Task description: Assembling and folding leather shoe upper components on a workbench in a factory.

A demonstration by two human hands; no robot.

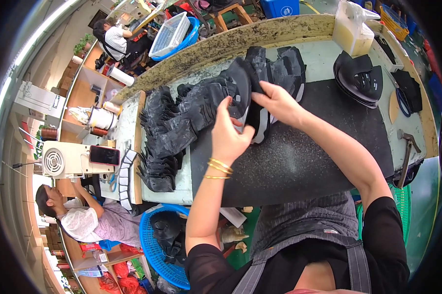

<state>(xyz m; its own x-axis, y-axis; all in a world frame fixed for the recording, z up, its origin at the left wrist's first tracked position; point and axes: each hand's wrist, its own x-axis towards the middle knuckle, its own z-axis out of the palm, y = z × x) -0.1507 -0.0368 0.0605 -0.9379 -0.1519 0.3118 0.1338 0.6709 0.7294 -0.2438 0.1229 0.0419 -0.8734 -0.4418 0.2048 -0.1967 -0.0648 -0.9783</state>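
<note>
1. Below the tabletop's near edge, a blue basket (pixel 152 245) stands on the floor with black pieces in it.
2. On the tabletop (pixel 182 193), a black mat (pixel 299 161) covers the middle, and both forearms reach across it from the lower edge.
3. The left hand (pixel 230 137), with gold bangles at its wrist, has its fingers closed on a black and white shoe piece (pixel 256 122), gripping its left side.
4. The right hand (pixel 278 102) grips the same shoe piece from above and from the right, its fingers curled over the top edge. The piece sits at the far-left part of the mat, held between the two hands.
5. Just beyond and left of the hands lies a row of black shoe pieces (pixel 182 122), overlapping one another and running off the mat to the left.
6. A hammer (pixel 407 152) lies at the right edge.
7. Farther right, a stack of black pieces (pixel 360 78) rests near the far edge, with a translucent plastic box (pixel 350 32) behind it.
</note>
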